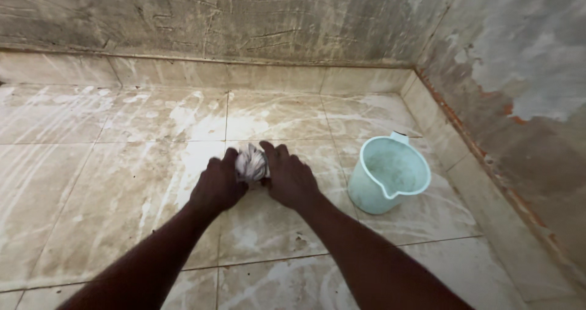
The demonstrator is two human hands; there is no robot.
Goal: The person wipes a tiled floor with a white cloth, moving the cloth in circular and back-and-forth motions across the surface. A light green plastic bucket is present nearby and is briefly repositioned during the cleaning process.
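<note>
Head view, looking down at a tiled corner.

Item 1: left hand. Knuckles up, fingers curled shut around the left side of a bunched cloth, pressing it toward the floor. Forearm runs in from the lower left edge.

Item 2: right hand. Fingers closed over the right side of the same cloth, thumb side toward the other hand. Forearm enters from the lower right edge.

Item 3: cloth. Pale, white-grey, crumpled into a tight wad. It sits between the two hands, gripped by both, resting on the floor near the middle of the view.

Item 4: floor. Large beige tiles, wet, streaked with whitish swirls and smears; darker grout lines cross it.

Item 5: jug. Pale green plastic, with pouring spout toward the viewer and handle at the far side. It stands upright on the floor to the right of the right hand, near but apart from it. The inside looks cloudy; whether it holds water cannot be told.

Item 6: walls. Rough grey plaster, scratched and stained, with a tiled skirting along the base. The right wall has peeling patches showing reddish beneath.
</note>
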